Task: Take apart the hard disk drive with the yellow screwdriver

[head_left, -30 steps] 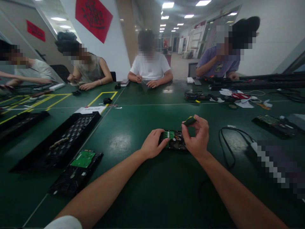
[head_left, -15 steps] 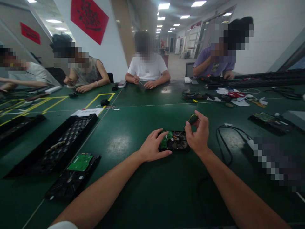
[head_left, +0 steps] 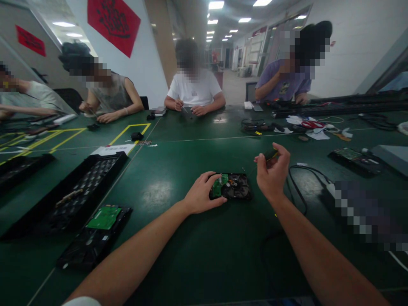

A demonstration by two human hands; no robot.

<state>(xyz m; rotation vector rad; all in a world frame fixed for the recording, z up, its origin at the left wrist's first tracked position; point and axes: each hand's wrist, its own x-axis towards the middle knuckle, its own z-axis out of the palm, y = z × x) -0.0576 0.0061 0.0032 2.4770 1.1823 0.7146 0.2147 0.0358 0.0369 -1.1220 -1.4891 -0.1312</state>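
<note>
A hard drive [head_left: 239,187] lies flat on the green table, its green circuit board facing up at the left end. My left hand [head_left: 203,193] grips that end, fingers along the far edge and thumb along the near one. To the right of the drive and raised above the table, my right hand [head_left: 273,172] is closed around a screwdriver [head_left: 271,154] with a dark and yellow handle. Its tip is hard to make out. Tiny bits [head_left: 243,169], perhaps screws, lie just beyond the drive's far edge.
At left are another hard drive [head_left: 103,218] and a long black tray [head_left: 73,191]. A black cable [head_left: 298,193], a power strip [head_left: 350,204] and another drive [head_left: 353,159] are at right. Papers and cables [head_left: 318,135] lie farther back. Several people sit across the table.
My right hand has moved right, away from the drive, and the screwdriver has turned in its fingers. My left hand stays on the drive. The view has shifted slightly.
</note>
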